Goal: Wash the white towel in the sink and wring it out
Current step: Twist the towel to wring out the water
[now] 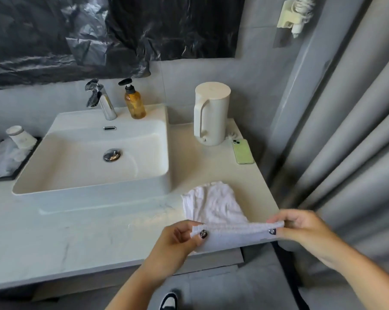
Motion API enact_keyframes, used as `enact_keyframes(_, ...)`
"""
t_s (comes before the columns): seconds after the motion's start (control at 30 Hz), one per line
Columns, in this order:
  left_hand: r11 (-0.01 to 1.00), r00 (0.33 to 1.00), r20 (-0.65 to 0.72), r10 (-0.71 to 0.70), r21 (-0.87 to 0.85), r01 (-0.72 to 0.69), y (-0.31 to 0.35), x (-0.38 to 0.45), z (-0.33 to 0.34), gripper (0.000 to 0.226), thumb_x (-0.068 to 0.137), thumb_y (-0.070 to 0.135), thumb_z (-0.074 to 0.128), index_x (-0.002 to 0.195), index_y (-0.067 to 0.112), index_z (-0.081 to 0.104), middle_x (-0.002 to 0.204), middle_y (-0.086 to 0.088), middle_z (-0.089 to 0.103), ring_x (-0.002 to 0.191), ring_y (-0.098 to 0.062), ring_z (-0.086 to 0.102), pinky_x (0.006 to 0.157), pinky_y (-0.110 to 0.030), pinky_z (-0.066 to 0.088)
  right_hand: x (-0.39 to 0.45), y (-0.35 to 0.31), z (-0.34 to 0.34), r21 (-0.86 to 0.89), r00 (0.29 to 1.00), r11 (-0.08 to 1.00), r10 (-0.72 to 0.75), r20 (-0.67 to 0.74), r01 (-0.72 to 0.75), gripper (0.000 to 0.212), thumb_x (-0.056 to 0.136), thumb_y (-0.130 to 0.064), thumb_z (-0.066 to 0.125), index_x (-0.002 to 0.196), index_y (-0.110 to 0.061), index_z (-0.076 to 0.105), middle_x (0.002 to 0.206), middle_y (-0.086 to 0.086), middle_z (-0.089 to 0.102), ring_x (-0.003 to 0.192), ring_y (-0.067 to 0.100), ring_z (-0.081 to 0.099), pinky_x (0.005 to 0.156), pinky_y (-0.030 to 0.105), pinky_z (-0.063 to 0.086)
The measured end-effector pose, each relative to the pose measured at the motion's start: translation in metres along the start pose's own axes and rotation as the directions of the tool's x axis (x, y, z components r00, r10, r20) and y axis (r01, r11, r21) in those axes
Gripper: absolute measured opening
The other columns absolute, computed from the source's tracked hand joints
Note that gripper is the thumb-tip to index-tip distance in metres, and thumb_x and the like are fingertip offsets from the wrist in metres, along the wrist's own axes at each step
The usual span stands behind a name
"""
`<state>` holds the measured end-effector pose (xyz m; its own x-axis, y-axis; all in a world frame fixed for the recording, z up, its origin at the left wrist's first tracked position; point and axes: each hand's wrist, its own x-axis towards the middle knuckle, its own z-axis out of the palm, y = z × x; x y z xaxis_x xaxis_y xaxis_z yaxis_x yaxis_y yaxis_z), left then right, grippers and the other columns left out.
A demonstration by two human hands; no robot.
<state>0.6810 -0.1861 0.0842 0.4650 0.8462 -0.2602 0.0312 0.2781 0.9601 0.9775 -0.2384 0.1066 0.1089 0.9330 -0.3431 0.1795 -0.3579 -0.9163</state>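
Grey tiled walls enclose a pale marble-look countertop [66,238], with crinkled black plastic sheeting [113,30] taped over the wall above it. At the far left a dark tray [16,171] holds wrapped white items and a small overturned cup [19,136]; no lettering on them can be read. Beside it sits the white rectangular sink [88,159], its basin dry-looking, with a chrome drain plug [112,155] in the middle and a chrome faucet [100,98] on its back ledge. Just right of the faucet stands an amber pump bottle [134,101] with a black pump head; it shows no legible label. Further right on the counter stands a white electric kettle [211,113], and touching distance from its base lies a pale green phone [242,151], face down, with no brand mark that can be made out.

The white towel [218,209] lies on the counter near its front right corner, outside the sink and to the right of it. Its near edge is lifted and stretched between both hands. The left hand [180,242] pinches the towel's left near corner between thumb and curled fingers. The right hand [300,229] pinches the right near corner in the same way, at the counter's edge. Both thumbnails carry dark polish. Grey curtain folds [356,130] hang along the right side.
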Motion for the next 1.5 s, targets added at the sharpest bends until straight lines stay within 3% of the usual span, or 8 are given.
enact_keyframes(0.17, 0.992, 0.992, -0.019, -0.122, -0.024, 0.121, -0.018, 0.005, -0.005, 0.027, 0.083, 0.024, 0.069, 0.099, 0.003, 0.073, 0.078, -0.003, 0.070, 0.072, -0.010, 0.060, 0.071, -0.023, 0.047, 0.013, 0.009, 0.010, -0.059, 0.992, 0.992, 0.111, 0.052, -0.108, 0.024, 0.083, 0.014, 0.062, 0.088, -0.005, 0.075, 0.082, 0.011, 0.075, 0.075, 0.011, 0.067, 0.066, 0.016, 0.051)
enact_keyframes(0.47, 0.969, 0.800, -0.549, -0.241, -0.098, 0.225, -0.024, 0.118, -0.038, 0.052, 0.093, 0.025, 0.068, 0.138, 0.012, 0.046, 0.125, -0.005, 0.059, 0.113, -0.023, 0.058, 0.105, -0.043, 0.046, 0.149, 0.015, 0.056, -0.016, 0.815, 0.997, 0.051, -0.577, -0.073, 0.031, 0.085, -0.003, 0.060, 0.114, -0.014, 0.066, 0.107, 0.004, 0.070, 0.102, 0.024, 0.064, 0.093, 0.037, 0.051)
enact_keyframes(0.77, 0.760, 0.718, -0.447, -0.533, 0.120, 0.639, -0.097, 0.099, -0.003, 0.032, 0.086, 0.037, 0.071, 0.090, 0.013, 0.051, 0.096, -0.004, 0.061, 0.089, -0.023, 0.061, 0.077, -0.035, 0.055, 0.137, 0.085, 0.092, -0.147, 0.784, 0.854, 0.372, -0.497, -0.498, 0.034, 0.084, -0.030, 0.070, 0.067, -0.007, 0.051, 0.066, 0.005, 0.050, 0.062, 0.022, 0.046, 0.055, 0.030, 0.034)
enact_keyframes(0.9, 0.811, 0.750, -0.460, -0.476, 0.100, 0.576, -0.082, 0.110, -0.001, 0.034, 0.081, 0.023, 0.071, 0.068, 0.013, 0.042, 0.070, -0.007, 0.044, 0.062, -0.022, 0.043, 0.057, -0.029, 0.036, 0.138, 0.059, 0.088, -0.155, 0.825, 0.911, 0.262, -0.500, -0.383, 0.017, 0.082, -0.015, 0.071, 0.079, -0.001, 0.063, 0.077, 0.013, 0.063, 0.077, 0.031, 0.060, 0.064, 0.027, 0.037)
enact_keyframes(1.17, 0.870, 0.814, -0.425, -0.395, 0.112, 0.480, -0.060, 0.085, 0.003, 0.032, 0.083, 0.019, 0.071, 0.106, 0.013, 0.050, 0.103, -0.007, 0.062, 0.089, -0.020, 0.061, 0.077, -0.035, 0.052, 0.109, 0.054, 0.072, -0.001, 0.838, 0.974, 0.195, -0.509, -0.227, 0.011, 0.078, -0.006, 0.070, 0.088, -0.011, 0.067, 0.080, -0.001, 0.064, 0.074, 0.017, 0.059, 0.062, 0.025, 0.043)
enact_keyframes(1.3, 0.726, 0.890, -0.447, -0.094, 0.581, 0.368, -0.090, 0.081, 0.011, 0.065, 0.090, 0.027, 0.066, 0.142, 0.007, 0.033, 0.143, -0.010, 0.037, 0.133, -0.028, 0.040, 0.107, -0.036, 0.037, 0.107, 0.092, 0.083, -0.394, 0.881, 0.850, 0.155, -0.447, -0.349, 0.055, 0.086, -0.014, 0.068, 0.136, -0.007, 0.048, 0.135, 0.013, 0.049, 0.119, 0.030, 0.051, 0.093, 0.034, 0.045)
enact_keyframes(1.43, 0.556, 0.962, -0.205, 0.181, 0.828, 0.072, -0.098, 0.111, 0.019, 0.069, 0.102, 0.031, 0.041, 0.156, 0.004, 0.008, 0.165, -0.009, -0.009, 0.152, -0.023, -0.012, 0.125, -0.038, 0.003, 0.124, 0.095, 0.093, -0.809, 0.895, 0.587, -0.368, -0.253, 0.013, 0.056, 0.089, -0.010, 0.062, 0.142, -0.008, 0.046, 0.150, 0.017, 0.039, 0.134, 0.035, 0.042, 0.104, 0.047, 0.043)
enact_keyframes(1.5, 0.484, 0.983, -0.149, 0.106, 0.871, 0.080, -0.110, 0.129, 0.021, 0.075, 0.102, 0.045, 0.023, 0.155, 0.006, -0.013, 0.157, -0.004, -0.029, 0.146, -0.018, -0.028, 0.124, -0.039, -0.005, 0.138, 0.097, 0.103, -0.871, 0.945, 0.477, -0.324, -0.050, 0.117, 0.056, 0.097, -0.027, 0.040, 0.151, -0.013, 0.033, 0.160, 0.013, 0.022, 0.146, 0.030, 0.025, 0.114, 0.047, 0.031)
